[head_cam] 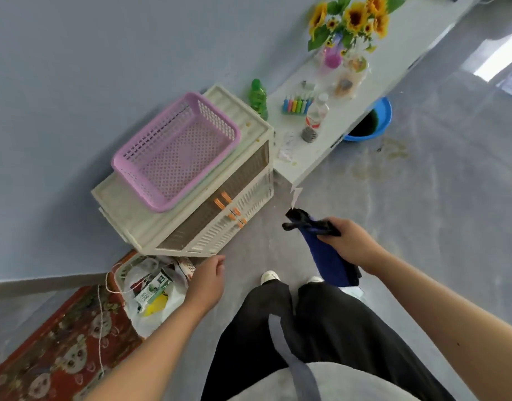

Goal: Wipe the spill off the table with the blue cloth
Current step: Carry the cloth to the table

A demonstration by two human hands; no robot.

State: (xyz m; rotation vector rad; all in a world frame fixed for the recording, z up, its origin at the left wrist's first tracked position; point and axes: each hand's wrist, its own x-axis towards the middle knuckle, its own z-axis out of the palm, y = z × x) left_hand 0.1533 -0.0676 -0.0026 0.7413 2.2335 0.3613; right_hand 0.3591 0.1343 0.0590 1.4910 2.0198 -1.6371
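– Where's the blue cloth [325,257]?
– Right hand [349,244], fingers clamped round it w/ some dark fabric; it hangs over the floor, well apart from the white table [307,160].
– Left hand [207,280]?
– Holds nothing, fingers loosely curled, near the cream crate [220,227] w/ a pink basket [176,151] on top.

Both forearms are seen bare, no sleeves reaching the wrists and no rings or watch visible. Loose black trousers [321,328] are worn, with pale shoes [268,276] below. A light grey top [321,383] is crossed by a blue-grey strap [289,357].
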